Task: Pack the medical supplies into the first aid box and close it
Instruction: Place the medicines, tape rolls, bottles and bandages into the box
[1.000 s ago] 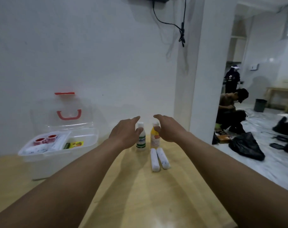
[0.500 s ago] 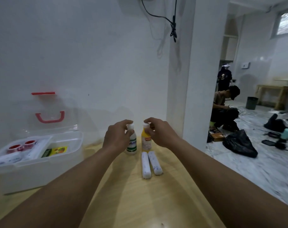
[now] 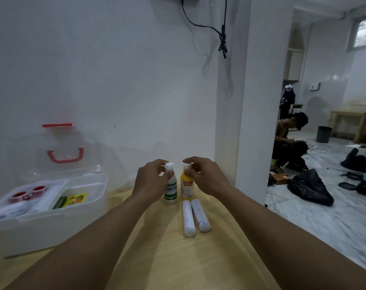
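Note:
Two small bottles stand upright side by side on the wooden table. My left hand grips the neck of the white bottle with a green label. My right hand pinches the neck of the yellow bottle. Just in front of them lie two white gauze rolls, parallel and touching. The clear first aid box sits at the left with its lid raised, red handle showing. Its tray holds two red tape rolls, a green-yellow packet and white items.
A white wall runs behind the table, with a pillar at the right. Past the table's right edge is a marble floor with a black bag. A person crouches there and another stands further back.
Both hands have gone from hovering open over the bottle caps to closing around the bottle necks. The bottles still stand on the table.

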`<state>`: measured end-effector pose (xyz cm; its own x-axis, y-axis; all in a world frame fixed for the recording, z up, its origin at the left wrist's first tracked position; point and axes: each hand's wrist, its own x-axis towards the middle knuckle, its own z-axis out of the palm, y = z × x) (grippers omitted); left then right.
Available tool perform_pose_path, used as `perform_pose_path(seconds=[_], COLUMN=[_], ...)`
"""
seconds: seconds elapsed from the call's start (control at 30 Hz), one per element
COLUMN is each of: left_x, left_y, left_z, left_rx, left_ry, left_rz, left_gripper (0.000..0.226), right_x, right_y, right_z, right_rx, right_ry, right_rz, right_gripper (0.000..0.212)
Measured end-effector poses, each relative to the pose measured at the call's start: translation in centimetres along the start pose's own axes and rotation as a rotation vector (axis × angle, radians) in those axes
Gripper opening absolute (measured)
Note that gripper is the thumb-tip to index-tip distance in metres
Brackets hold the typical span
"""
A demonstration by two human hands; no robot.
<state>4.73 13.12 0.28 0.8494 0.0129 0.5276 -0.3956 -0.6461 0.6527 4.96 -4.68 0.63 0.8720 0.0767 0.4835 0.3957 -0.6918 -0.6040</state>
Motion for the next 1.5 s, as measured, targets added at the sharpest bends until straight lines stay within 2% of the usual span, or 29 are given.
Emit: perform_pose_path(seconds=[0.33, 0.77, 1.13, 1.5], left_x=[0.5, 0.6, -0.2, -0.2], left_y=[1.4, 4.5, 1.1, -4.7], left_z=[-1.8, -12.6, -20.4, -19.0], left_rx=[0.011, 0.028, 0.042, 0.105], left_ry=[0.010, 0.104, 0.173, 0.118], left_rz=[0.047, 0.019, -0.059, -0.170], left_gripper=[0.023, 0.030, 0.029, 0.029], right_x=[0.2, 0.9, 1.6, 2.9], right_y=[-2.1, -11.7, -18.8, -20.3], right_z=[-1.2, -3.0, 0.0, 2.7], right_rx=[-0.047, -0.038, 0.018, 0.066], right_ry=[0.052, 0.034, -0.022, -0.069], right_rz=[-0.017, -0.080, -0.123, -0.113], right_gripper=[0.029, 0.030, 0.029, 0.029])
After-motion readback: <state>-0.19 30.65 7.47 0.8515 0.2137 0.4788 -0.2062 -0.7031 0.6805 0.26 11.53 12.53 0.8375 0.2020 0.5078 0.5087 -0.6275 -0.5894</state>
